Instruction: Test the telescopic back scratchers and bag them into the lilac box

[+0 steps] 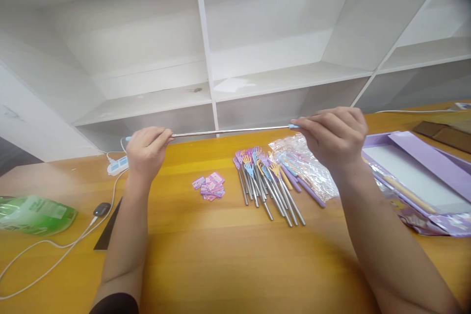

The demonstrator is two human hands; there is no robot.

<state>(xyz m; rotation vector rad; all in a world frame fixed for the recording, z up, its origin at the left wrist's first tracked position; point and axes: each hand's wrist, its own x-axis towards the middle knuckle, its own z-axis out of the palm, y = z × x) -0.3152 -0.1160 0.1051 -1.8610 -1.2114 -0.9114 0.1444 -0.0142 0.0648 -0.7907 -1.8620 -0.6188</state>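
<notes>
A telescopic back scratcher point(228, 131) is stretched out level above the table's far side, its thin metal rod spanning both hands. My left hand point(148, 149) is closed around one end, with a light blue tip poking out beyond the fist. At the other end, my right hand point(336, 135) pinches a light blue piece; the fingers hide the rest of it. Below lies a pile of back scratchers point(263, 181) with purple, yellow and blue claw heads and metal rods. Small pink and purple cards point(210, 186) are heaped to their left.
Clear plastic bags point(307, 162) and coloured handle tubes point(311, 192) lie right of the pile. An open purple box point(434, 164) is at far right. On the left are a green plastic package point(37, 216), a power strip point(117, 165), a white cable and a black case point(102, 209). White shelving point(158, 95) stands behind.
</notes>
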